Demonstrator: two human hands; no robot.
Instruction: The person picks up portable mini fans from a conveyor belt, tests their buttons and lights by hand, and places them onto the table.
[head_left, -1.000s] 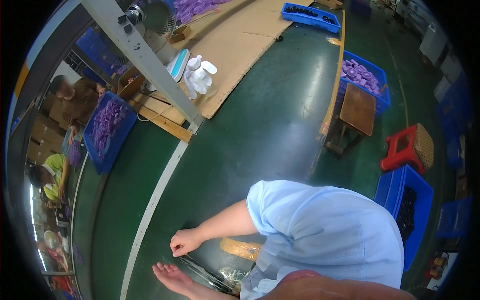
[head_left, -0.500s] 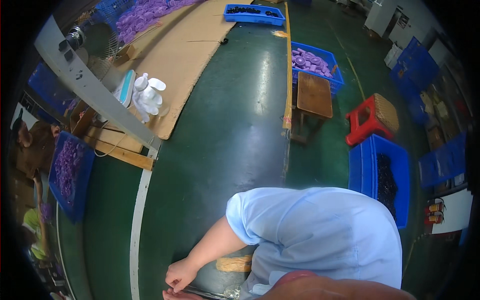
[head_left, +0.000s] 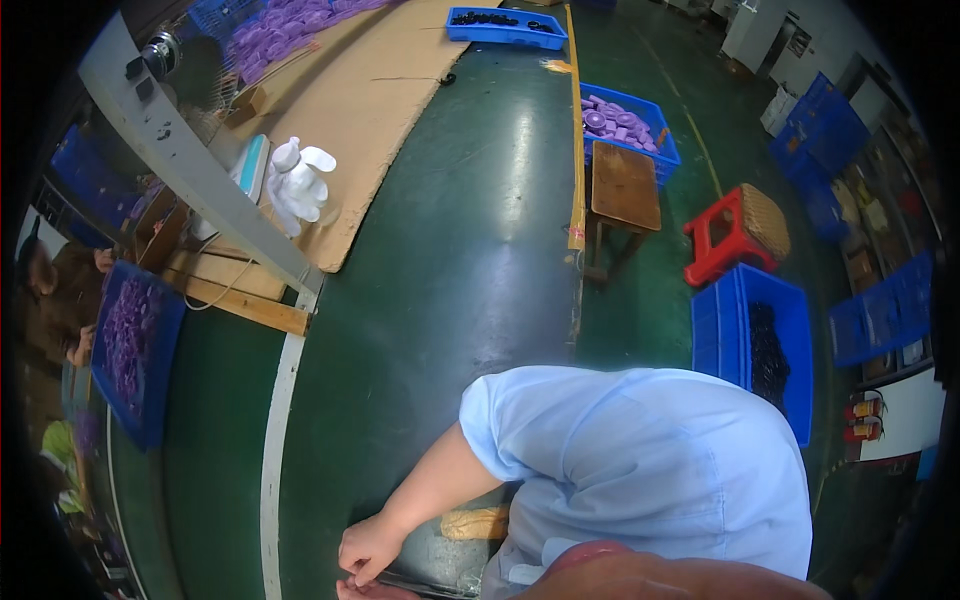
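Observation:
At the lower edge, my right hand (head_left: 370,546) is closed, its fingertips bent down in a pinch. Directly below it, my left hand (head_left: 376,592) shows only in part, cut off by the picture's edge. The two hands touch or nearly touch. Whatever lies between the fingers is hidden or too small to name. A thin dark strip (head_left: 428,588) runs from beside the hands toward my body, along the green tabletop (head_left: 440,330). Beside my forearm, under the light blue sleeve, lies a yellowish cloth-like piece (head_left: 474,524).
White gloves (head_left: 298,185) stand on cardboard (head_left: 385,110), near purple parts (head_left: 285,35). A blue tray (head_left: 507,28) holds black parts. Rightward are a wooden stool (head_left: 625,185), a red stool (head_left: 715,240) and blue crates (head_left: 722,325). A co-worker (head_left: 65,300) handles a purple-filled crate (head_left: 165,400).
The view has shifted slightly. My hands stay together at the lower edge in nearly the same pose. At left, the co-worker's arm has moved up to the crate.

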